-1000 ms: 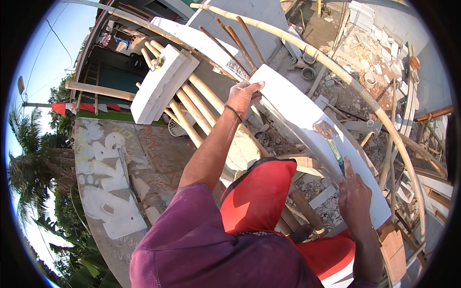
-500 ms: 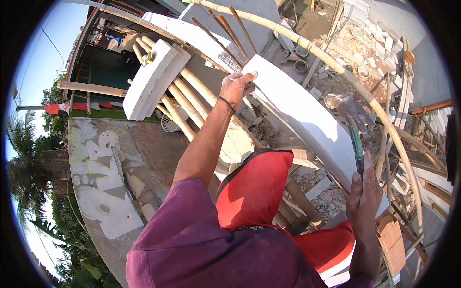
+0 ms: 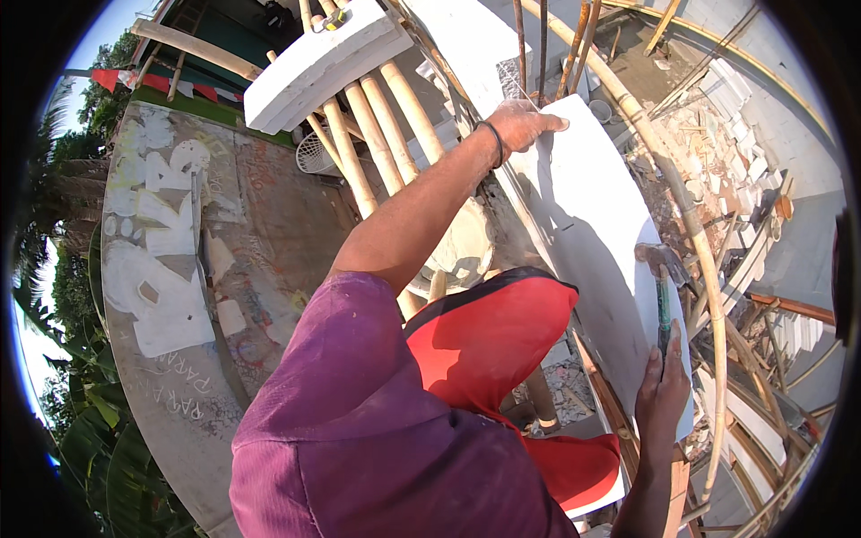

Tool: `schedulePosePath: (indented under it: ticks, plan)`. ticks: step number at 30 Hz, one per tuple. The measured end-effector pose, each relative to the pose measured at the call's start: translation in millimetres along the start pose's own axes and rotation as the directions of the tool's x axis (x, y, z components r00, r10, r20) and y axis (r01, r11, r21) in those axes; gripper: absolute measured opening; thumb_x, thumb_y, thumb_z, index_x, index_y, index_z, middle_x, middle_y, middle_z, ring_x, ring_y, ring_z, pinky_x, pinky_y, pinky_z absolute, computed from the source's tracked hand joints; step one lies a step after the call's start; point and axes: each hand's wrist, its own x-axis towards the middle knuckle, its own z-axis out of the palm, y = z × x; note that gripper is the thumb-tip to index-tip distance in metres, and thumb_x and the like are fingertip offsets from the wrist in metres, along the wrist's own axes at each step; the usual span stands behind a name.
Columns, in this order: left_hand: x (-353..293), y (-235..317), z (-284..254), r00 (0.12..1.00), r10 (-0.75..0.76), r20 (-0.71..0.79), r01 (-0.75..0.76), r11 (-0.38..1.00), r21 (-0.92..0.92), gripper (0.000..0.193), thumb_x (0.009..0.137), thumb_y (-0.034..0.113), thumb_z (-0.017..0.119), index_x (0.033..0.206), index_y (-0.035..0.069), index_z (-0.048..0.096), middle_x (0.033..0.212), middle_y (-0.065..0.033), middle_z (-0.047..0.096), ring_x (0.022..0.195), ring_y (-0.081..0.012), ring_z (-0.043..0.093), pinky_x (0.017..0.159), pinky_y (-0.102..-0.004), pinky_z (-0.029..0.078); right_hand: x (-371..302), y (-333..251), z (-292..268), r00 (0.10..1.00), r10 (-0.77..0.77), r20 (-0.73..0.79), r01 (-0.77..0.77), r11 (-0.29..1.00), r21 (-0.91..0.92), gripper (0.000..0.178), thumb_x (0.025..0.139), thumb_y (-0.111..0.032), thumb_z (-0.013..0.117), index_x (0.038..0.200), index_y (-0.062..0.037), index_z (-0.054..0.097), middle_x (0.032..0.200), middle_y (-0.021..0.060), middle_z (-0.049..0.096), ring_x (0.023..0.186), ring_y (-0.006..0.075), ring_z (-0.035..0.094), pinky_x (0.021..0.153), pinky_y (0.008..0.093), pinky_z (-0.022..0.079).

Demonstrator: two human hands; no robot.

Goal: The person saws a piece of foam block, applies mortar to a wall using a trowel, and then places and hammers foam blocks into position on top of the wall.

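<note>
My left hand (image 3: 525,125) rests flat on the top end of a large white block (image 3: 587,224) that lies on bamboo scaffolding poles (image 3: 372,134). A dark band circles that wrist. My right hand (image 3: 662,394) grips the green handle of a hammer (image 3: 662,278), whose grey head points up against the block's right edge. My red shorts and purple shirt fill the lower middle of the view. Rusty steel bars (image 3: 538,45) stick up just beyond my left hand.
A second white block (image 3: 318,63) lies across the poles at upper left. A curved bamboo rail (image 3: 695,233) runs down the right. Far below are a stained concrete slab (image 3: 179,260), rubble and stacked white blocks (image 3: 731,143). Trees line the left rim.
My left hand has stayed on the block's top end while the view shifted. My right hand went from lying on the block to holding the hammer upright by its edge.
</note>
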Motion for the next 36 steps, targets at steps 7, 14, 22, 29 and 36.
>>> schedulePosePath:
  ticks: [7, 14, 22, 29, 36]
  plan:
    - [-98, 11, 81, 0.541, 0.838, 0.073, -0.791, 0.477, 0.383, 0.028, 0.095, 0.022, 0.061, 0.110, 0.000, 0.070, 0.118, -0.0177, 0.066, 0.118, -0.0347, 0.060, 0.104, -0.0482, 0.044, 1, -13, -8, 1.000, 0.008, 0.003, -0.008, 1.000, -0.001, 0.051, 0.097, -0.002, 0.051, 0.147, -0.0011, 0.045, 0.116, 0.0341, 0.064, 0.098, 0.0494, 0.066, 0.076, 0.0504, 0.053]
    - [-80, 2, 94, 0.535, 0.686, 0.493, -0.779, 0.174, 0.603, 0.032, 0.095, 0.024, 0.065, 0.123, 0.008, 0.069, 0.145, -0.0096, 0.056, 0.136, -0.0322, 0.050, 0.116, -0.0483, 0.036, 3, -12, -13, 0.999, 0.042, 0.012, -0.042, 0.999, 0.026, 0.053, 0.096, -0.004, 0.057, 0.148, -0.0075, 0.047, 0.101, 0.0262, 0.069, 0.090, 0.0424, 0.070, 0.073, 0.0482, 0.054]
    - [-79, 9, 93, 0.569, 0.620, 0.540, -0.781, 0.201, 0.591, 0.035, 0.093, 0.027, 0.070, 0.122, 0.006, 0.071, 0.140, -0.0116, 0.061, 0.137, -0.0344, 0.050, 0.115, -0.0466, 0.040, -56, 16, -29, 0.956, -0.003, -0.292, 0.043, 0.990, 0.131, 0.058, 0.090, 0.002, 0.064, 0.146, 0.0017, 0.047, 0.085, 0.0195, 0.065, 0.066, 0.0314, 0.065, 0.060, 0.0385, 0.051]
    - [-79, 15, 104, 0.575, 0.586, 0.570, -0.781, 0.187, 0.595, 0.044, 0.097, 0.038, 0.065, 0.124, 0.003, 0.070, 0.141, -0.0145, 0.060, 0.140, -0.0319, 0.048, 0.117, -0.0441, 0.038, -109, 47, -23, 0.990, 0.114, -0.078, -0.118, 0.992, -0.042, 0.075, 0.085, -0.003, 0.069, 0.153, -0.0088, 0.039, 0.078, 0.0099, 0.057, 0.061, 0.0273, 0.059, 0.054, 0.0402, 0.049]
    - [-109, 39, 164, 0.475, 0.658, 0.584, -0.840, 0.141, 0.525, 0.046, 0.100, 0.040, 0.058, 0.122, 0.000, 0.067, 0.130, -0.0216, 0.062, 0.134, -0.0410, 0.049, 0.118, -0.0559, 0.029, -148, 35, -10, 0.972, 0.160, -0.172, -0.152, 0.987, 0.058, 0.084, 0.077, 0.000, 0.073, 0.153, -0.0065, 0.038, 0.079, 0.0082, 0.055, 0.064, 0.0248, 0.058, 0.054, 0.0384, 0.047]
